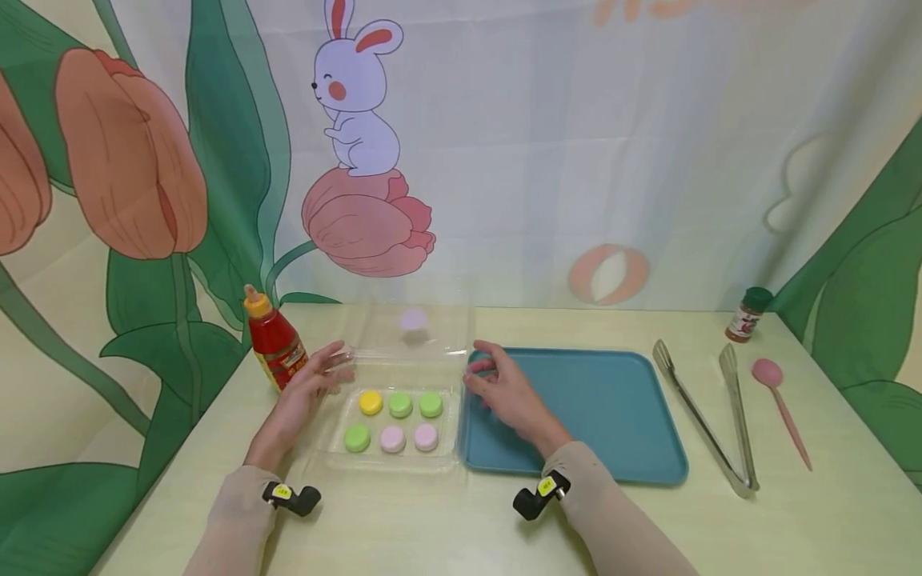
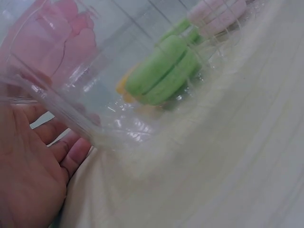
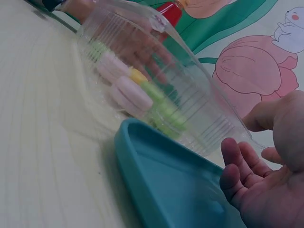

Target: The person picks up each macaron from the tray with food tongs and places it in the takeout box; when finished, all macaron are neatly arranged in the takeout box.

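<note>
A clear plastic box (image 1: 334, 448) lies in front of me with its hinged lid (image 1: 370, 328) folded back. Inside are a yellow macaron (image 1: 370, 402), green macarons (image 1: 400, 405) and pink macarons (image 1: 392, 439), in two rows. A pale purple macaron (image 1: 414, 322) shows at the lid; whether it lies in or behind it I cannot tell. My left hand (image 1: 306, 392) is at the box's left wall, fingers loosely extended. At the right wall, my right hand (image 1: 511, 396) hovers over the tray's left edge, fingers relaxed near the rim. Neither hand visibly grips anything.
A blue tray (image 1: 591, 408) lies right of the box. Beyond it are metal tongs (image 1: 709, 428), a pink spoon (image 1: 781, 404) and a green-capped spice jar (image 1: 749, 314). A red sauce bottle (image 1: 274, 336) stands behind my left hand. A printed curtain (image 1: 504, 160) hangs behind the table.
</note>
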A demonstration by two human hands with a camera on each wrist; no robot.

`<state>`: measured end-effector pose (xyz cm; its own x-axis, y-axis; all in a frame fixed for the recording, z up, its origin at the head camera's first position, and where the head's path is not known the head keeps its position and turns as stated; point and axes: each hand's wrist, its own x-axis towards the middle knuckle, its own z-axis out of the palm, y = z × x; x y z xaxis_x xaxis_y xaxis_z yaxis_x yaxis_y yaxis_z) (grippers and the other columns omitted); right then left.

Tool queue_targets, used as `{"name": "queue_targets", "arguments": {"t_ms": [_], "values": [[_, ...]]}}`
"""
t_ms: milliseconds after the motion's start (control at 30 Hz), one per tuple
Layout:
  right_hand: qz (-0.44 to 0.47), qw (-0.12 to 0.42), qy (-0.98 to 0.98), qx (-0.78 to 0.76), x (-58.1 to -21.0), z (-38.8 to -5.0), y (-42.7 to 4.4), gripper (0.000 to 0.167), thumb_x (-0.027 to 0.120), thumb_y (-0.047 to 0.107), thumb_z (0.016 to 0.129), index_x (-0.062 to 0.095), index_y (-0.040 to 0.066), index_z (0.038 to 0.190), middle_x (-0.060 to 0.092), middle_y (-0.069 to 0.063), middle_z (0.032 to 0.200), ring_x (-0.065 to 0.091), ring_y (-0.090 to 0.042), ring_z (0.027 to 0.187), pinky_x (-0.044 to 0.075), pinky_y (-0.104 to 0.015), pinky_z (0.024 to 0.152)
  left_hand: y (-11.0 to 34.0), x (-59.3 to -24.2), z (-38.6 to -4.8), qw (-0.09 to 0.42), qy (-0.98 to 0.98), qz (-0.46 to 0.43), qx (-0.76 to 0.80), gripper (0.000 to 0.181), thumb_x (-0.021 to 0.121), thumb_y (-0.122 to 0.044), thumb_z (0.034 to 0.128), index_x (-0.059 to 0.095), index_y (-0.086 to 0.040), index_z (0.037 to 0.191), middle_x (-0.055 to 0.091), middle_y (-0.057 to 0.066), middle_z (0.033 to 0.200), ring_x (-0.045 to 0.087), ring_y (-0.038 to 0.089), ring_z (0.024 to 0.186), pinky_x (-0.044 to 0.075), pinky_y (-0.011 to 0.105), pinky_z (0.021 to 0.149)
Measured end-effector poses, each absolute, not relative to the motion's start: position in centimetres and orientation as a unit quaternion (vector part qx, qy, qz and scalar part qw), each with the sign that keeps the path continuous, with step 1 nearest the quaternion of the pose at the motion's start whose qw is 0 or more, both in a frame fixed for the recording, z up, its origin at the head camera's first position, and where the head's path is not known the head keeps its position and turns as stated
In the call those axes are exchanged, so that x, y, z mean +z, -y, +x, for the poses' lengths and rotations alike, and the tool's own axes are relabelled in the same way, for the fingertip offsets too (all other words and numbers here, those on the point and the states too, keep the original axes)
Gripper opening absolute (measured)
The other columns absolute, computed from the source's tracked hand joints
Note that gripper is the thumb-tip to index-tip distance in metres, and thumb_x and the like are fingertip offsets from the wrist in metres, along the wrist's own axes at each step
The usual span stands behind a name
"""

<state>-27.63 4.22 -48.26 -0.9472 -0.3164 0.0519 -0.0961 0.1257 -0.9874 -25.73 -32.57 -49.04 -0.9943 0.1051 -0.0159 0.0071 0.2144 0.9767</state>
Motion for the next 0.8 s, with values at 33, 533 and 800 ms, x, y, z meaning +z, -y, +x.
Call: {"name": "queue_targets", "arguments": {"t_ms": [33, 533, 800], "values": [[-0.138, 0.084, -0.738, -0.655, -48.24, -27.56, -4.13, 0.067, 0.067, 0.008, 0.111, 0.037, 0.007, 0.171, 0.064, -0.023, 0.137, 0.071, -0.023, 0.097, 0.057, -0.032, 0.075, 32.62, -49.07, -25.7, 0.037, -0.777, 0.04, 0.627, 0.06, 0.041, -0.022, 0.119, 0.028, -0.024, 0.177, 0.041, 0.012, 0.177, 0.045, 0.038, 0.16, 0.036, 0.051, 0.127], [-0.143, 0.087, -0.672, -0.721, -48.12, -27.31, -3.87, 0.033, 0.061, -0.002, 0.109, 0.052, 0.005, 0.141, 0.064, -0.02, 0.114, 0.069, -0.024, 0.08, 0.058, -0.03, 0.069, 32.54, -49.57, -25.56, -0.003, -0.739, 0.052, 0.671, 0.04, 0.042, -0.011, 0.117, 0.037, -0.017, 0.157, 0.052, 0.009, 0.163, 0.058, 0.02, 0.145, 0.045, 0.035, 0.116], [-0.135, 0.109, -0.623, -0.763, -48.16, -27.3, -3.69, 0.026, 0.044, 0.01, 0.115, 0.057, -0.007, 0.131, 0.057, -0.014, 0.117, 0.063, -0.021, 0.08, 0.057, -0.026, 0.07, 32.36, -49.62, -24.98, -0.024, -0.736, 0.054, 0.675, 0.038, 0.034, -0.042, 0.1206, 0.049, -0.012, 0.138, 0.066, 0.014, 0.157, 0.047, 0.03, 0.156, 0.013, 0.065, 0.136]]}}
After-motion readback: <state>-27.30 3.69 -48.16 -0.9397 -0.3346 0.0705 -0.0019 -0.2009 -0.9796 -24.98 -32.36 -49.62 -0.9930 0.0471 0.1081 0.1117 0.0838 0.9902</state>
